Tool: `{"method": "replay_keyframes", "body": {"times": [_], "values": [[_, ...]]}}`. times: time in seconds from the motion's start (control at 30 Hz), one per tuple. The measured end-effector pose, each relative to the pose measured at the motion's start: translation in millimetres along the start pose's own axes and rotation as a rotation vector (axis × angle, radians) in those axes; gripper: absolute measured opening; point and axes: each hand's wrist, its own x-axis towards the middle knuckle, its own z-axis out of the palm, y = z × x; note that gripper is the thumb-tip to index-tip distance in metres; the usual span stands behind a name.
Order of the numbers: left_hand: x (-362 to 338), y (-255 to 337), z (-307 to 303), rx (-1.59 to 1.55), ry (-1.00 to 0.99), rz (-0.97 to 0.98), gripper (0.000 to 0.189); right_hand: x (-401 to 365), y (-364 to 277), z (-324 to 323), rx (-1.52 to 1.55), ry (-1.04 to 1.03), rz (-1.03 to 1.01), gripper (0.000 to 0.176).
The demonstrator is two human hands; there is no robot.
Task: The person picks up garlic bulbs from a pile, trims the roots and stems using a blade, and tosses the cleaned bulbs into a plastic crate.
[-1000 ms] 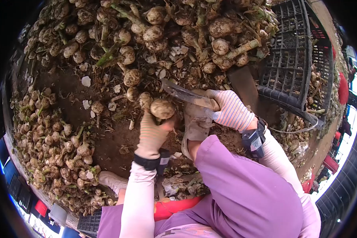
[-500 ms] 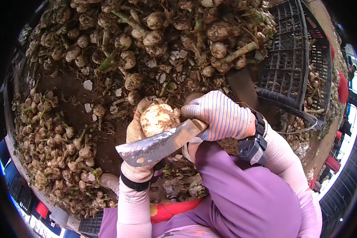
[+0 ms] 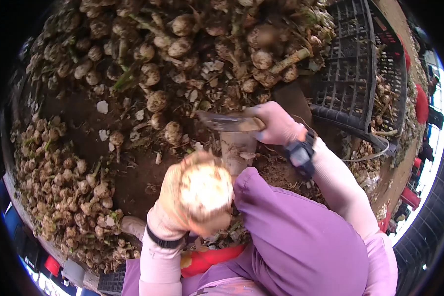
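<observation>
My left hand (image 3: 168,197), in a knitted glove, is closed around a round root vegetable (image 3: 206,188) whose pale, cut face points up at me. It hangs over the ground beside my purple-covered knee. My right hand (image 3: 276,122), also gloved and blurred by motion, grips the wooden handle of a cleaver-like knife (image 3: 221,122). The blade points left, farther out than the root vegetable and apart from it. Under the knife a pale upright shape (image 3: 236,150) is partly hidden.
A large heap of soil-covered, stemmed root vegetables (image 3: 180,47) spreads ahead. Another pile of trimmed ones (image 3: 76,190) lies at left. At right a black plastic crate (image 3: 343,74) rests tilted. Peel scraps (image 3: 102,107) litter the dirt, and a loose root (image 3: 173,132) lies nearby.
My left hand has brought the root vegetable lower and to the right, nearer to me. My right hand has swung the knife up and away, off the root vegetable. The view has shifted slightly.
</observation>
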Motion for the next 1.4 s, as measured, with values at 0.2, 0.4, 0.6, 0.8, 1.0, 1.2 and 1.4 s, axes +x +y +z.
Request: {"method": "replay_keyframes", "body": {"times": [0.2,0.4,0.6,0.8,1.0,1.2,1.4], "values": [[6.0,-27.9,-20.1,-0.707,0.297,-0.077,0.070,1.2,-39.9,-15.7,0.267,-0.002,0.168,0.024],[10.9,-8.7,-23.7,-0.853,0.397,0.051,0.058,-6.2,-41.5,0.9,0.432,0.034,0.327,0.026],[33.6,-20.4,15.8,-1.453,0.439,0.228,0.019,11.9,-67.2,-0.2,0.544,0.195,-0.157,0.018],[-19.2,13.1,-68.0,-1.826,0.142,0.470,0.041,-13.6,-36.6,17.8,0.795,0.009,0.509,0.026],[-88.0,35.0,-185.6,-0.893,0.576,0.561,0.061,-4.2,-49.0,4.7,0.848,0.059,0.496,0.016],[-18.5,-154.2,-225.8,0.683,1.237,-0.625,0.078,2.7,-52.5,13.9,0.696,-0.017,0.446,0.021],[-26.3,-117.9,-165.5,0.004,0.713,0.056,0.043,19.6,-61.5,0.8,0.301,-0.041,0.197,0.025]]}}
